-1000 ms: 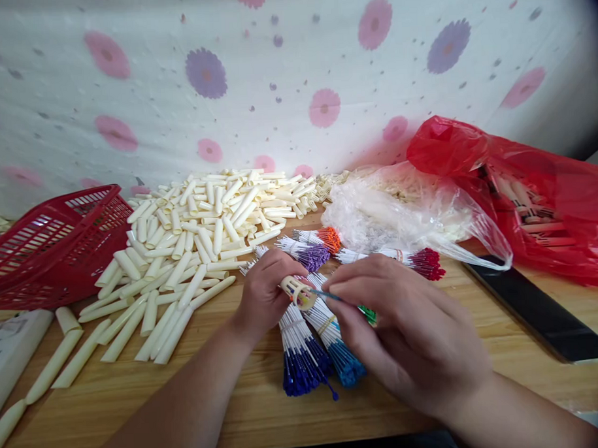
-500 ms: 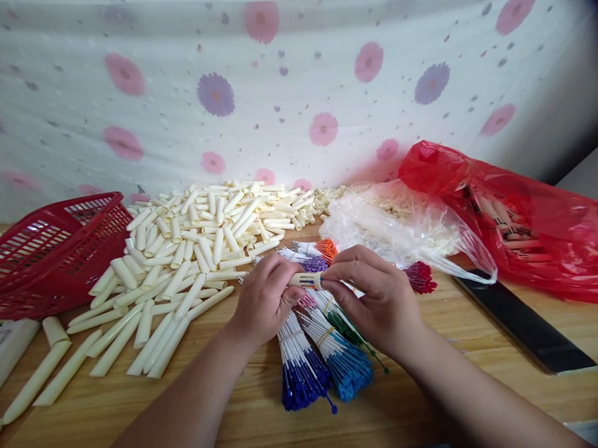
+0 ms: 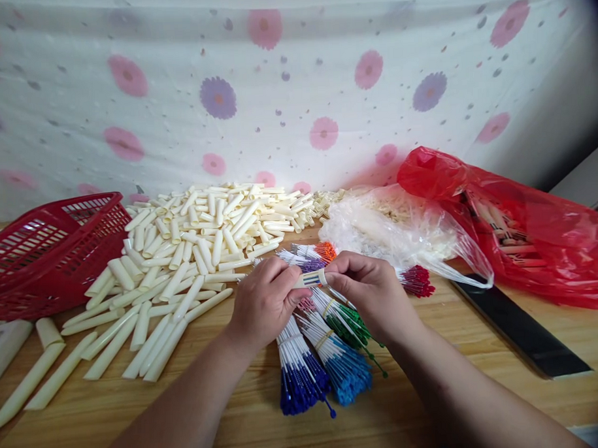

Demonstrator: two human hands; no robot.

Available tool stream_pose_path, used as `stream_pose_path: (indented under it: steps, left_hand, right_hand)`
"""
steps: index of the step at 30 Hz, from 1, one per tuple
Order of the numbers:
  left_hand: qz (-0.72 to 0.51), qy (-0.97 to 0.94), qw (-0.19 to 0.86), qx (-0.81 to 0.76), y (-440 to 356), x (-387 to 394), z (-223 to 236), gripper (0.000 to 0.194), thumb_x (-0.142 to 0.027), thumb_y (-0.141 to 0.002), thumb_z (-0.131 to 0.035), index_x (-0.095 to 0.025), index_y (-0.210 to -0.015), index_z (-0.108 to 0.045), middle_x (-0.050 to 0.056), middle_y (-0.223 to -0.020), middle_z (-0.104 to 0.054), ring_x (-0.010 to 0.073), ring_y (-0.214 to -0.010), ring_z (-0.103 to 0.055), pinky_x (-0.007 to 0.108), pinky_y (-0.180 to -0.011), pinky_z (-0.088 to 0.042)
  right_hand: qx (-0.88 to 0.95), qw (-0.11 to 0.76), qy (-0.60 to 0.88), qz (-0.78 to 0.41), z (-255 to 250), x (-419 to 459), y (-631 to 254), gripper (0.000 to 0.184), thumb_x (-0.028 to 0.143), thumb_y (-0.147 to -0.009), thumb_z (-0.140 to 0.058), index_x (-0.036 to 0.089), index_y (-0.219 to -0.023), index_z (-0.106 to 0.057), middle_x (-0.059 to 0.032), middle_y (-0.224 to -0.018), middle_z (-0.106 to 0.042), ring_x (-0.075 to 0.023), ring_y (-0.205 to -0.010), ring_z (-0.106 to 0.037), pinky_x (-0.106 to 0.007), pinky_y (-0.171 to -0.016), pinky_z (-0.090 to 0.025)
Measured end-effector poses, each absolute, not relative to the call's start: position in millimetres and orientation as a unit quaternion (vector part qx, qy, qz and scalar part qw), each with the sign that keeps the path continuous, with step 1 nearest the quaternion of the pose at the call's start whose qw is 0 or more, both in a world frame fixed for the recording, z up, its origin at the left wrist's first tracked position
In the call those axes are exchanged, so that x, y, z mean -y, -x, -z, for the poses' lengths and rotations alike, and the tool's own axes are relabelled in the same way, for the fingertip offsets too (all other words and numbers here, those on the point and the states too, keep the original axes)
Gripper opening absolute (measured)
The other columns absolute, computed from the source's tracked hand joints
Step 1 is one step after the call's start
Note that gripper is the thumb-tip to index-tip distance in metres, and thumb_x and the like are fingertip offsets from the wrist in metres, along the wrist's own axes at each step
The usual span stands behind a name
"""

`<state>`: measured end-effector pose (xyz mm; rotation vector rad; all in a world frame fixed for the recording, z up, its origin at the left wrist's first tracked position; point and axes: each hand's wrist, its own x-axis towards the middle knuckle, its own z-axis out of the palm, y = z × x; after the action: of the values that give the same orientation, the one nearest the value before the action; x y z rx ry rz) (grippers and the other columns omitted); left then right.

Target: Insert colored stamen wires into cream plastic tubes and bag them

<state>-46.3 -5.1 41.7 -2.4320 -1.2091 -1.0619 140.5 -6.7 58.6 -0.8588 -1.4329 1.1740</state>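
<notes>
Here the left hand has its fingers closed around a slotted cream barrel, and the right hand bunches its fingertips at the barrel's other end, their exact grip hidden! Nearer than those fingers lies the dark-blue-tipped bundle; left of them, the cream tubes.

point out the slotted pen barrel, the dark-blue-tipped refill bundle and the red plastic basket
slotted pen barrel [image 3: 311, 279]: head view, middle of its slotted side
dark-blue-tipped refill bundle [image 3: 303, 379]: head view, among its blue tips
red plastic basket [image 3: 98, 265]: head view, on its outer wall
</notes>
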Motion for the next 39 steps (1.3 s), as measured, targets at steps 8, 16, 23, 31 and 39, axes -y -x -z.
stream_pose_path:
  steps: [8,16,23,31,39]
  left_hand:
    - [0.388,0.812,0.053,0.433,49,1,-38,0.041,-0.051,-0.090,-0.039,-0.016,-0.079,-0.059,0.005,-0.076,-0.056,0.0172,-0.070,-0.053,0.027,-0.062,-0.041]
    - [0.342,0.654,-0.158,0.656,82,-20,-46,0.034,-0.051,-0.084,-0.047,-0.018,-0.082,-0.057,-0.001,-0.065,-0.059,0.0173,-0.062,-0.056,0.025,-0.057,-0.039]
    - [0.082,0.725,-0.131,0.671,102,0,-44,0.036,-0.046,-0.081,-0.050,-0.029,-0.109,-0.063,0.007,-0.099,-0.071,0.0274,-0.090,-0.063,0.030,-0.070,-0.041]
    - [0.140,0.696,-0.229,0.666,113,7,-33,0.026,-0.038,-0.078,-0.051,-0.024,-0.094,-0.067,0.004,-0.077,-0.071,0.0223,-0.069,-0.064,0.026,-0.061,-0.039]
    - [0.104,0.671,-0.263,0.685,161,23,-25,0.031,-0.043,-0.079,-0.047,-0.024,-0.096,-0.063,0.000,-0.071,-0.067,0.0194,-0.058,-0.061,0.025,-0.054,-0.040]
  right_hand:
    - [0.629,0.494,0.292,-0.525,-55,0,-156,0.016,0.033,-0.083,-0.062,0.021,-0.088,-0.071,-0.0023,-0.084,-0.067,-0.0128,-0.075,-0.059,-0.029,-0.070,-0.048]
    - [0.882,0.173,0.408,-0.158,-50,-81,-169,0.059,0.028,-0.071,-0.068,0.022,-0.128,-0.054,-0.0136,-0.136,-0.047,-0.0299,-0.123,-0.044,-0.045,-0.102,-0.036]
    - [0.932,-0.071,0.351,-0.064,-46,-118,-144,0.071,0.035,-0.070,-0.070,0.027,-0.136,-0.045,-0.0112,-0.127,-0.058,-0.0310,-0.112,-0.054,-0.040,-0.092,-0.040]
    - [0.942,-0.051,0.332,-0.017,-39,-89,-107,0.055,0.031,-0.080,-0.058,0.020,-0.133,-0.048,-0.0122,-0.124,-0.059,-0.0283,-0.108,-0.054,-0.037,-0.093,-0.037]
    - [0.938,-0.021,0.346,-0.023,-49,-59,-71,0.045,0.029,-0.084,-0.053,0.016,-0.127,-0.052,-0.0143,-0.115,-0.063,-0.0275,-0.101,-0.058,-0.034,-0.086,-0.041]
